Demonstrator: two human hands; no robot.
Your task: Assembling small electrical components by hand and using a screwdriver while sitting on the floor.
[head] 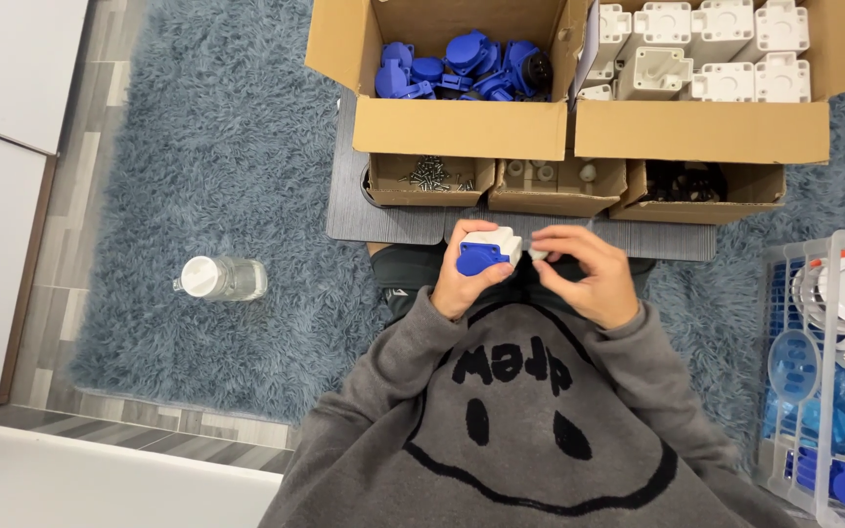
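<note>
Blue-and-white plastic socket housing (487, 251), held in the closed grip of the left hand (468, 277) above the lap of the person's grey sweatshirt (520, 411); the right hand (587, 274) pinches a small pale part (538, 253) just beside the housing. Beyond the hands stand a cardboard box of blue parts (462, 93), a cardboard box of white housings (701, 98) and three small trays: screws (430, 179), small white pieces (556, 184), dark parts (696, 188). A clear bottle (220, 278) lies on the blue-grey rug (217, 156) at left, a white wire basket (823, 381) at right.

The small pale piece (538, 253) pinched by the right hand (587, 276) is too tiny to identify.
</note>
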